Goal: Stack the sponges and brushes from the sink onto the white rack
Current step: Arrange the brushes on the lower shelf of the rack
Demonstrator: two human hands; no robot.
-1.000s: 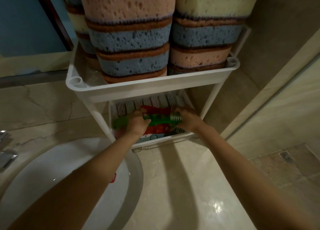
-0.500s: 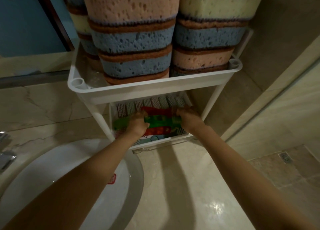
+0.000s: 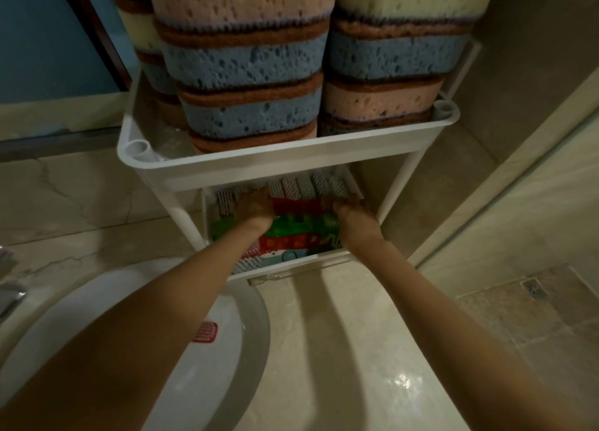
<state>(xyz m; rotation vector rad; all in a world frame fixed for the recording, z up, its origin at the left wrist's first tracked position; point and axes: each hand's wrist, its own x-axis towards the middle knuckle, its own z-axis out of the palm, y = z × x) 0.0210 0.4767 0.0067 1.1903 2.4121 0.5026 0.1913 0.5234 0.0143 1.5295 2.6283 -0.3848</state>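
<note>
Left hand [image 3: 256, 207] and right hand [image 3: 351, 210] had shifted off the green plastic brush [image 3: 293, 229], which lay on the white plastic rack's [image 3: 291, 158] lower shelf. Whether they grasped the red plastic brush [image 3: 296, 205]: cannot tell. Small red mesh pad [image 3: 204, 331] remained in the white sink [image 3: 201, 375].

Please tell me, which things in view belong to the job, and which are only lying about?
Job: white rack, sponges, brushes on the lower shelf, left hand, right hand, sink, small red item lying in it.
Lying about: tap, floor drain.
</note>
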